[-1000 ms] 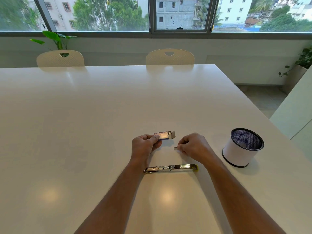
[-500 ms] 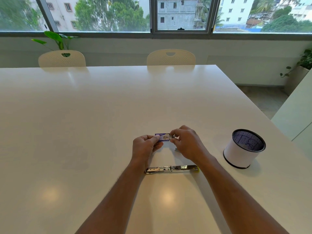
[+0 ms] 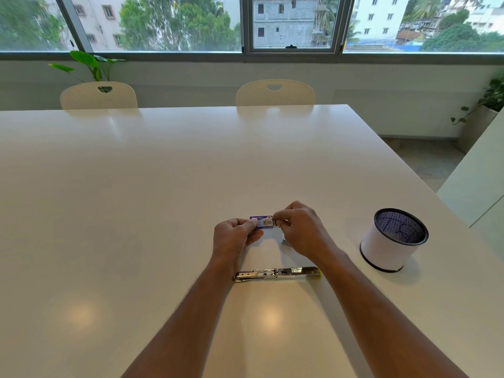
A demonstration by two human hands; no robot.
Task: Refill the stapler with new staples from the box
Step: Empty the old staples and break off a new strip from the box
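A small purple staple box (image 3: 262, 222) is held just above the white table. My left hand (image 3: 235, 238) pinches its left end between thumb and fingers. My right hand (image 3: 300, 227) pinches the box's right end, at its flap. A short strip of staples (image 3: 285, 242) lies on the table under my right hand, partly hidden by it. The metal stapler (image 3: 276, 273) lies opened out flat on the table between my forearms, nearer to me than the box, with a yellow tip at its right end.
A white cup with a black mesh lining (image 3: 392, 240) stands to the right of my right forearm. The table's right edge (image 3: 425, 184) runs diagonally behind it. Two cream chairs (image 3: 275, 93) stand at the far side.
My right hand left the strip of staples on the table and moved up and left to the box's right end. The box turned so its purple face shows.
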